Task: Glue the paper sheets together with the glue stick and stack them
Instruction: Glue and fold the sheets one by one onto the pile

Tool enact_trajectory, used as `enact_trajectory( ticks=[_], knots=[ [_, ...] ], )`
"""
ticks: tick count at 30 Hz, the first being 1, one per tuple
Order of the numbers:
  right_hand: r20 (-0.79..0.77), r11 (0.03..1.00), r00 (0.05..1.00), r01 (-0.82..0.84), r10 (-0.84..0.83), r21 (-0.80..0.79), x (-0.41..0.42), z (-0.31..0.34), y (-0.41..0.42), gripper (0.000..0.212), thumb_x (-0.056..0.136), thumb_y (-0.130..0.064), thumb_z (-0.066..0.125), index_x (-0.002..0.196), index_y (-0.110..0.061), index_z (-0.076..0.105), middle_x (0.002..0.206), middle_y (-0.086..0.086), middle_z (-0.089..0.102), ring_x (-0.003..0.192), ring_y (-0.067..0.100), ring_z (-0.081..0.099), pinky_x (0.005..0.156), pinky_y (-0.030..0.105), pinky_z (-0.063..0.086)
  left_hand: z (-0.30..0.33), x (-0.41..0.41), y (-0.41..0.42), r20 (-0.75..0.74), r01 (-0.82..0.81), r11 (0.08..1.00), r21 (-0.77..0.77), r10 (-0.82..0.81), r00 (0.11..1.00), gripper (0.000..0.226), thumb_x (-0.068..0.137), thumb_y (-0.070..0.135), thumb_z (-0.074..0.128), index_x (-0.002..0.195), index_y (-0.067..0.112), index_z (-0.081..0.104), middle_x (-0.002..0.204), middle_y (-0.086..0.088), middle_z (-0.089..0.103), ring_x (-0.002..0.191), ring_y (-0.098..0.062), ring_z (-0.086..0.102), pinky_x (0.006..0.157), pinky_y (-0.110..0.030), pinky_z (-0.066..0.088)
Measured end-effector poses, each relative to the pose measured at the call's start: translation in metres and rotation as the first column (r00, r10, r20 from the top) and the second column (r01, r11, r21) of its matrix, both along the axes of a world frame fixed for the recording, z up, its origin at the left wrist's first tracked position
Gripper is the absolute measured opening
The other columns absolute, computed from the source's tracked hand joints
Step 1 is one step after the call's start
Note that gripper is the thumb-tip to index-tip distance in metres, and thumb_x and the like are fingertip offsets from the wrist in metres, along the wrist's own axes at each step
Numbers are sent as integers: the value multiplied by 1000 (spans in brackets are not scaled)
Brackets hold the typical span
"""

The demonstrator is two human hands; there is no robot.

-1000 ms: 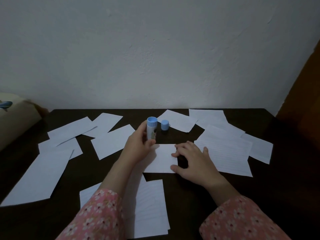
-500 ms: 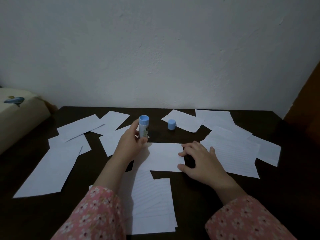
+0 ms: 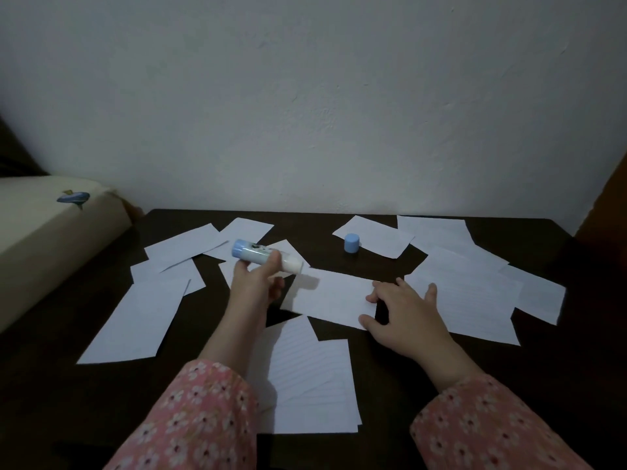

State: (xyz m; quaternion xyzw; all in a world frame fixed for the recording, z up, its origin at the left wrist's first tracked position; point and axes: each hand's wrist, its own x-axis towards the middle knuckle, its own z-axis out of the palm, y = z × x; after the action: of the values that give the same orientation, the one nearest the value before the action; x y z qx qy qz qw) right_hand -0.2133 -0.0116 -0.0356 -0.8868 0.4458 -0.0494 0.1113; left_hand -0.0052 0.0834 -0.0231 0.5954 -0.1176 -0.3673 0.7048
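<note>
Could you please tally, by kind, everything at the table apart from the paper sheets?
glue stick: 1
blue cap: 1
hands: 2, the left hand and the right hand
Total: 4

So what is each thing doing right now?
Glue stick: uncapped, tilted, held in the left hand.
Cap: off, standing on the table.
Middle sheet: flat, pinned at its edge by the right hand.
Near stack: lying flat.
</note>
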Motion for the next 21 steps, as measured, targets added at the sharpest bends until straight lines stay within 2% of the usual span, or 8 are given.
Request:
enact_trajectory(
  ticks=[4, 6, 8, 10, 12, 14, 17, 21],
  knots=[
    [-76, 992, 994, 66, -75, -106, 9, 6, 13, 51, 89, -64, 43, 129, -35, 49, 132, -4, 49, 129, 18, 42, 113, 64, -2, -5, -11, 8, 17, 132, 991, 6, -132, 991, 56, 86, 26, 68, 135, 17, 42, 98, -12, 67, 62, -12, 56, 63, -29, 46],
    [-34, 984, 994, 98, -104, -148, 10, 7, 14, 45, 94, -56, 39, 132, -35, 49, 130, -3, 49, 126, 19, 43, 113, 64, 1, -9, -16, 15, 19, 129, 992, -8, -129, 991, 52, 86, 24, 68, 132, 16, 45, 91, -11, 68, 60, -12, 56, 58, -27, 45],
    [-16, 986, 998, 63, -67, -152, 8, 4, 10, 40, 97, -40, 40, 137, -39, 46, 134, -4, 43, 128, 17, 38, 114, 64, 3, -13, -18, 20, 11, 108, 994, -27, -107, 994, 51, 86, 23, 68, 131, 15, 47, 88, -10, 68, 58, -11, 55, 55, -25, 44],
    [-16, 996, 1000, 12, -14, -91, 3, 0, 6, 43, 96, -33, 42, 138, -44, 44, 144, -5, 32, 137, 17, 25, 112, 64, -1, -14, -19, 24, -9, 99, 993, -56, -100, 995, 51, 85, 22, 68, 131, 14, 47, 85, -10, 67, 58, -11, 53, 53, -25, 42],
    [-5, 999, 1000, 16, -17, -36, 0, -4, 4, 43, 96, -35, 43, 138, -45, 43, 150, -6, 27, 144, 20, 14, 112, 63, -1, -14, -19, 26, -19, 106, 991, -76, -108, 994, 50, 86, 20, 66, 131, 11, 47, 75, -6, 65, 56, -11, 51, 50, -24, 40],
    [-11, 998, 998, 54, -54, -28, -1, -6, 5, 42, 95, -40, 43, 137, -45, 44, 152, -5, 26, 144, 21, 14, 112, 63, 2, -13, -20, 27, -23, 106, 991, -84, -108, 994, 48, 87, 18, 65, 131, 9, 47, 66, -3, 63, 54, -11, 49, 48, -23, 39],
    [2, 994, 994, 107, -107, -23, -1, -6, 6, 42, 91, -52, 46, 132, -43, 49, 147, -4, 30, 140, 18, 23, 112, 60, 8, -9, -23, 26, 26, 115, 992, -49, -114, 993, 46, 86, 20, 67, 128, 14, 49, 77, -7, 66, 60, -13, 50, 53, -24, 40],
    [46, 990, 991, 128, -125, -56, 4, -8, 11, 47, 84, -67, 50, 118, -37, 57, 134, -7, 38, 132, 15, 32, 112, 60, 8, 2, -38, 20, 193, 161, 987, 14, -161, 968, 52, 87, 25, 66, 133, 24, 41, 106, -11, 64, 81, -16, 57, 69, -27, 47]
  ],
)
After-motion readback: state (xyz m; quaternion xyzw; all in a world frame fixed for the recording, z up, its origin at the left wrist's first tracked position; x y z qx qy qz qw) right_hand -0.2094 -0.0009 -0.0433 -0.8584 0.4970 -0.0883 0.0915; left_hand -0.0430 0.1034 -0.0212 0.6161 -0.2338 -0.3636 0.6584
